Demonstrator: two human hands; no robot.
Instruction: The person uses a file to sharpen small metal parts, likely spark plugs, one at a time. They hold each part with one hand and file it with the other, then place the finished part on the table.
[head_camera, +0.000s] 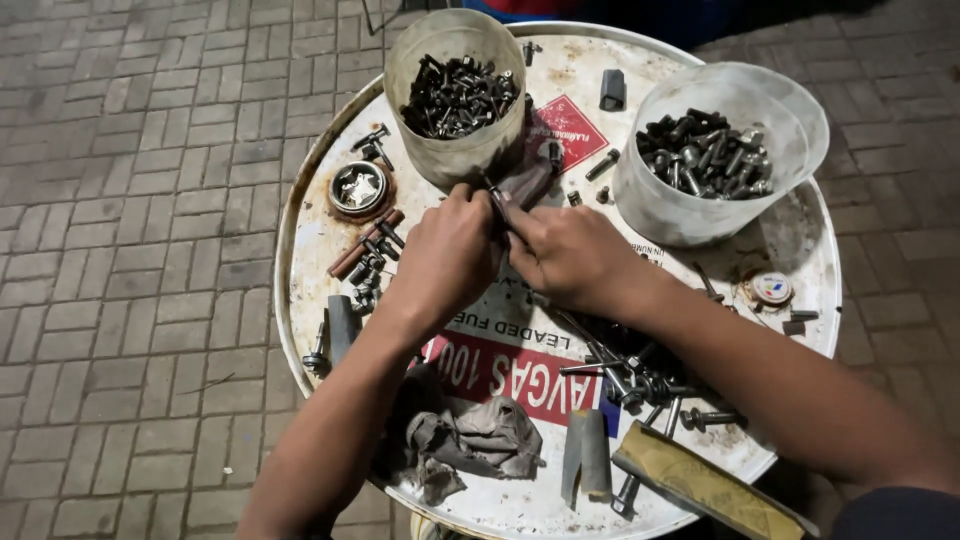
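Drum top (310, 215), near centre: left hand (445, 255) and right hand (570, 255) pressed together, both pinching a slim dark bolt (492, 193), pointing 12 o'clock toward the tan bucket (455, 150). Likely stiff, light, oily; grip the shank

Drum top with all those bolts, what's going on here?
A person works over a white drum lid used as a bench. Both hands, the left hand and right hand, meet at its middle, pinching a small dark metal piece; what it is can't be made out. Two plastic tubs of dark bolts stand behind. Loose bolts, a grey rag and a small round tin lie about.
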